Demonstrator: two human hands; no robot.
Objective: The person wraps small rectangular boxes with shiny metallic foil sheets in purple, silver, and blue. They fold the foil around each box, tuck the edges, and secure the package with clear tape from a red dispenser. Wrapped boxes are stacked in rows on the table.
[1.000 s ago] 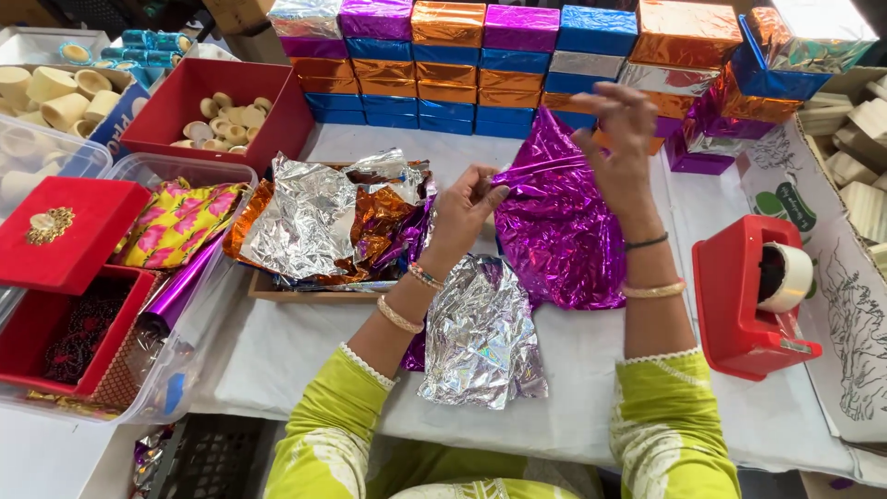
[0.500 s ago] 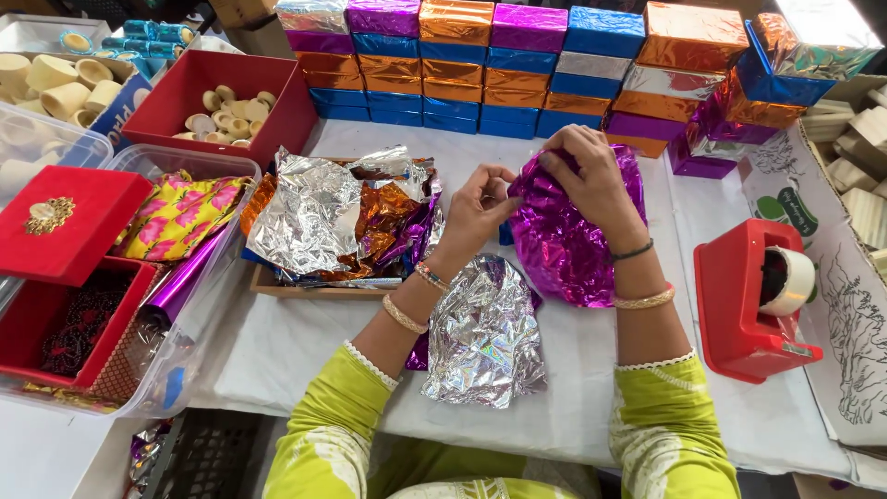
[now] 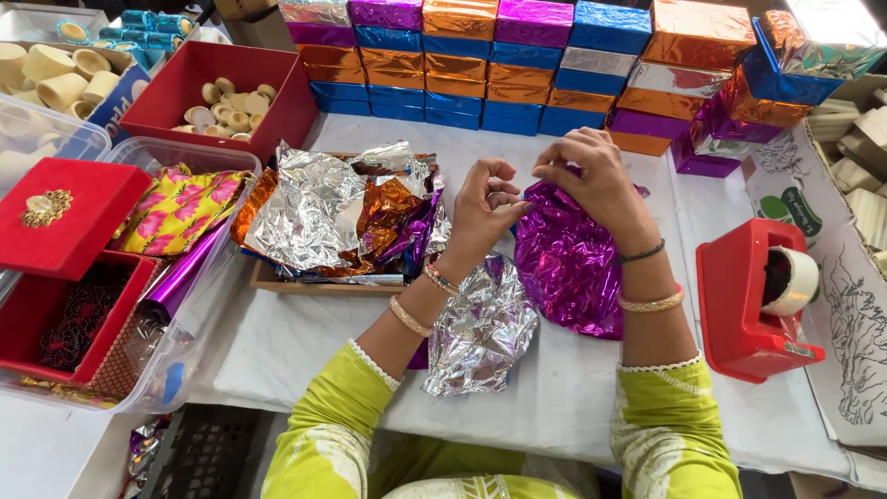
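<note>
Right now both hands work a purple foil sheet [image 3: 568, 263] bunched on the white table [image 3: 573, 397]: right hand [image 3: 591, 180] fingers clamp its top edge, left hand [image 3: 485, 208] fingers pinch the same edge just beside. Silver foil piece [image 3: 480, 333] lies touching it, under the left wrist. Tray of crumpled foils [image 3: 342, 217] sits left, red tape dispenser [image 3: 753, 300] right, stacked foil-wrapped boxes [image 3: 517, 65] behind.

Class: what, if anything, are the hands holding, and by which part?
Both hands, left and right, pinch the crinkled purple foil sheet at its top edge.
</note>
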